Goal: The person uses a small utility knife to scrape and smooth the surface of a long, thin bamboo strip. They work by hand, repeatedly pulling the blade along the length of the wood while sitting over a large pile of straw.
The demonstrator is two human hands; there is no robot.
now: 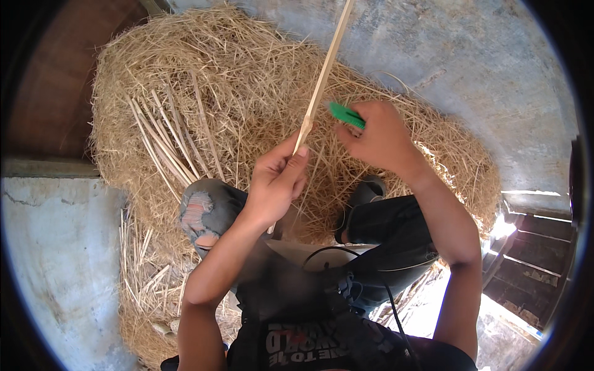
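Note:
My left hand (277,179) is closed around the lower part of a pale bamboo strip (323,79), with the thumb laid along it. The strip slants up and to the right, past the top of the view, and has a knot just above my fingers. My right hand (382,137) grips a green-handled cutter knife (347,115). Its tip points left toward the strip, a short gap apart from it; the blade itself is hard to make out.
A large heap of straw (247,74) spreads before me. On its left lie several thin bamboo sticks (164,133) near my knee. A grey wall (470,74) rises at the back right, a pale wall (62,247) at the left. Slatted dark boards (532,260) stand at the right.

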